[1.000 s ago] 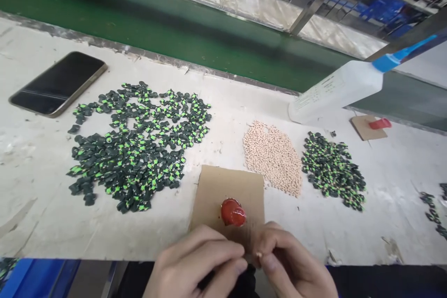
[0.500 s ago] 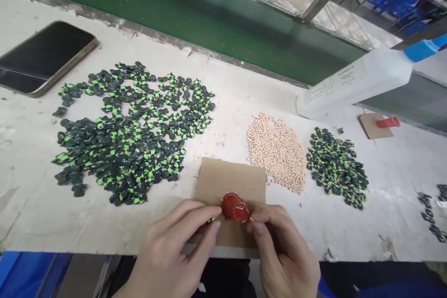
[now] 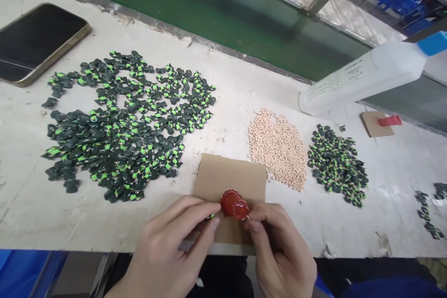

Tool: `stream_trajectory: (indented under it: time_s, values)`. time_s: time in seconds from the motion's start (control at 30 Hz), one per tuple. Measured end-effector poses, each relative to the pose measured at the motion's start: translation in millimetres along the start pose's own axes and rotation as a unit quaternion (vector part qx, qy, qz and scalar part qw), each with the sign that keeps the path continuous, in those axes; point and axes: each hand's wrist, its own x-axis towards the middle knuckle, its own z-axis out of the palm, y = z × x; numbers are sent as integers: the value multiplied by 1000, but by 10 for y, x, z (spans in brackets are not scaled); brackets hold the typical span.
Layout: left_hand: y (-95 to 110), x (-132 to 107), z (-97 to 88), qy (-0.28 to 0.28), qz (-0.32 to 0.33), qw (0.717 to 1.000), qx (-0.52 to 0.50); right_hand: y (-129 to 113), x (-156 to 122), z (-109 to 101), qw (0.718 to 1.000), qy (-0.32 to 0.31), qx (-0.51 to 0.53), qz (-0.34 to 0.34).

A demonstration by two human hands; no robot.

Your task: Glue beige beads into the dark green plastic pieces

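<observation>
Pinching a small piece (image 3: 210, 216), dark with a bright green patch, between thumb and forefinger, the left hand (image 3: 165, 244) sits just left of a red cup (image 3: 232, 205). The fingers hide most of the piece. On the cup's other side, the right hand (image 3: 281, 249) grips a tiny pale bead (image 3: 247, 217) with thumb and forefinger tips, right at the cup's near rim; whether the bead touches the rim, I cannot tell. The cup, glossy red, stands on a square of cardboard (image 3: 228, 172) near the front edge of the table (image 3: 230, 116).

Beyond the left hand spreads a big heap (image 3: 118, 158) of dark pieces with green patches, and past it lies a phone (image 3: 38, 39), screen up. Right of the cardboard is a pile of beads (image 3: 277, 149), with a smaller heap (image 3: 337, 167) of dark pieces just beside it. Behind these is a white bottle (image 3: 363, 74) with a blue cap (image 3: 433, 44). Near the bottle, a red tube (image 3: 390, 120) rests on a second card (image 3: 372, 123). A few dark pieces (image 3: 433, 230) lie at the far right.
</observation>
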Motion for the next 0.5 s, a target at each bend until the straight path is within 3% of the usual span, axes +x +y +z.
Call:
stream_trajectory:
  time_s: [0.17, 0.33, 0.4, 0.5]
  values:
    - [16, 25, 10, 18, 0, 1000, -16, -39, -19, 22, 1000, -8, 16, 11]
    - [45, 0, -59, 17, -6, 999, -45, -159, -25, -71, 985, 49, 106, 127]
    - [112, -12, -68, 11, -26, 997, -68, -199, 6, -159, 962, 20, 199, 183]
    - [279, -3, -6, 40, -118, 977, -176, -255, 54, -256, 896, -40, 363, 253]
